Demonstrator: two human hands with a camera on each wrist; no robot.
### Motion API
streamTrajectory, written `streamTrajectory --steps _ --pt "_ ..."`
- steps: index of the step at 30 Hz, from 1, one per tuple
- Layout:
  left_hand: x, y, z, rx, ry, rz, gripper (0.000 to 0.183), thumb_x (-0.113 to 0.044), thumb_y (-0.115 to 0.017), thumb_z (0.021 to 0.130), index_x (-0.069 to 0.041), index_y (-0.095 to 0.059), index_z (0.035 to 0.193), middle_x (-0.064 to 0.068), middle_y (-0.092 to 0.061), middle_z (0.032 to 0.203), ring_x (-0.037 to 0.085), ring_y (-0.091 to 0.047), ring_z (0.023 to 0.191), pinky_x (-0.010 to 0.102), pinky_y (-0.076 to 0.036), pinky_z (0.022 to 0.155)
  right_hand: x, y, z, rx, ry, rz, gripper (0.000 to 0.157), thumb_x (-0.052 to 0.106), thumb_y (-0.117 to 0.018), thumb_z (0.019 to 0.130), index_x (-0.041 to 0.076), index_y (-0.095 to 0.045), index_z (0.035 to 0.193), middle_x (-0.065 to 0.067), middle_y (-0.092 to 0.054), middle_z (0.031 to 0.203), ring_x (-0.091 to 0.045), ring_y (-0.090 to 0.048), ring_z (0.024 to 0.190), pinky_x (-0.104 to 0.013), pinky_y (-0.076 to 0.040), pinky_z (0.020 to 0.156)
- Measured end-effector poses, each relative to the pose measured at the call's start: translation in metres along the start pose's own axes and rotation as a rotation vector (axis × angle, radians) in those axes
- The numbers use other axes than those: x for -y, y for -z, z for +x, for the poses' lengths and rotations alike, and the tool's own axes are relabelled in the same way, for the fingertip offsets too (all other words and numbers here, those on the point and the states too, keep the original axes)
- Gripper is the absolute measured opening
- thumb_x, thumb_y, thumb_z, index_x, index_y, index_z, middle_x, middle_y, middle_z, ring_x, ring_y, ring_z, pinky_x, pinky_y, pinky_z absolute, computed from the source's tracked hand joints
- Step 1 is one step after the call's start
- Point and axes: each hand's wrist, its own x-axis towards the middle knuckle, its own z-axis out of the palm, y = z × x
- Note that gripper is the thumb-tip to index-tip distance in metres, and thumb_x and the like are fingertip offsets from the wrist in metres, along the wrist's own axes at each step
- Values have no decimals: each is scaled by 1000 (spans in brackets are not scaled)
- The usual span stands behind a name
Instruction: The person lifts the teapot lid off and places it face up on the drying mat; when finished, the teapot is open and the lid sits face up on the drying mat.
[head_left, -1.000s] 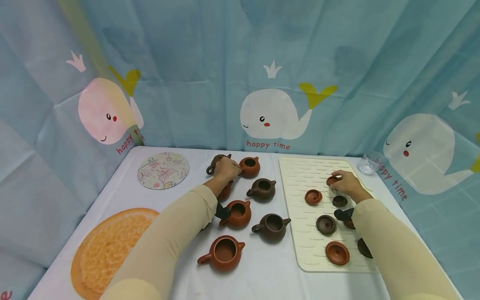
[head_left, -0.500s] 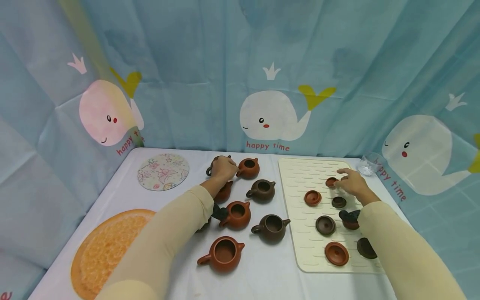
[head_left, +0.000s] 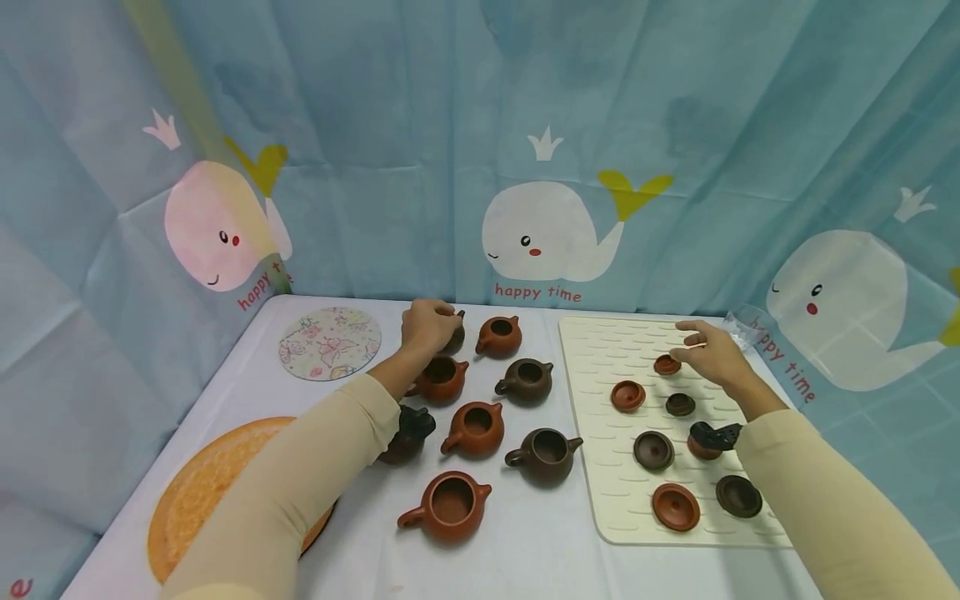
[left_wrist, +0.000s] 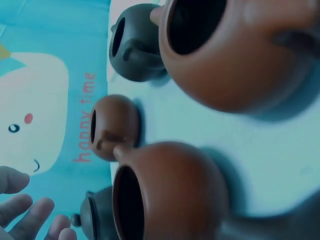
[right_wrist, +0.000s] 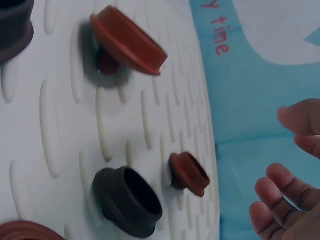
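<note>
My left hand [head_left: 427, 327] is beside a small dark teapot [head_left: 454, 337] at the back of the table, its fingers loose and holding nothing. In the left wrist view that dark teapot [left_wrist: 100, 215] wears a knobbed lid [left_wrist: 87, 215], and the fingers [left_wrist: 32, 217] are just off the knob. My right hand [head_left: 716, 357] hovers with spread fingers over the cream ridged mat [head_left: 592, 350]. Just left of its fingertips lies a small red-brown lid [head_left: 666, 365], upturned on the mat. The right wrist view has the same lid [right_wrist: 189, 172] apart from the fingers.
Several lidless red-brown and dark teapots, such as a red-brown teapot [head_left: 450, 508], stand mid-table. More upturned lids, such as a dark lid [head_left: 653, 450], lie on the mat. A clear cup [head_left: 742, 327], a floral round mat [head_left: 330, 343] and an orange round mat [head_left: 217, 475] flank them.
My right hand has released the small red-brown lid, spread its fingers and drawn back from it. My left hand has moved left off the dark teapot.
</note>
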Motion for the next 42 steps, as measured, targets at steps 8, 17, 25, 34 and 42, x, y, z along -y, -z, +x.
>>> streamTrajectory --steps 8,17,25,34,42 --pt "23 11 4 -41 91 -33 24 -20 -69 84 -10 -74 106 8 -67 105 28 -54 102 41 -48 83 25 -1 -1 22 69 44 62 25 -63 95 1 -36 146 -31 -43 130 -47 -45 116 -56 -44 84" --pt "43 13 11 -18 188 -31 26 -16 -69 85 -6 -72 110 13 -63 112 32 -49 110 43 -43 88 58 -9 5 59 130 86 61 23 -64 95 6 -37 148 -27 -42 132 -41 -46 116 -54 -45 85" --pt "49 13 17 52 261 -29 23 -16 -69 88 -9 -72 110 12 -66 98 26 -57 78 36 -49 58 83 -17 14 72 178 67 58 24 -65 94 9 -42 145 -22 -45 130 -37 -47 114 -53 -44 87" --pt "54 11 23 63 283 -7 12 -13 -68 89 -12 -77 97 9 -68 92 21 -56 66 30 -46 50 115 -36 35 87 271 115 53 18 -68 91 10 -48 140 -19 -51 126 -33 -50 109 -49 -46 84" --pt "55 9 26 59 277 -25 12 -12 -68 89 -11 -77 97 10 -69 97 19 -58 62 32 -49 54 144 -65 49 128 312 164 50 13 -70 89 7 -53 136 -20 -54 119 -34 -54 105 -48 -48 82"
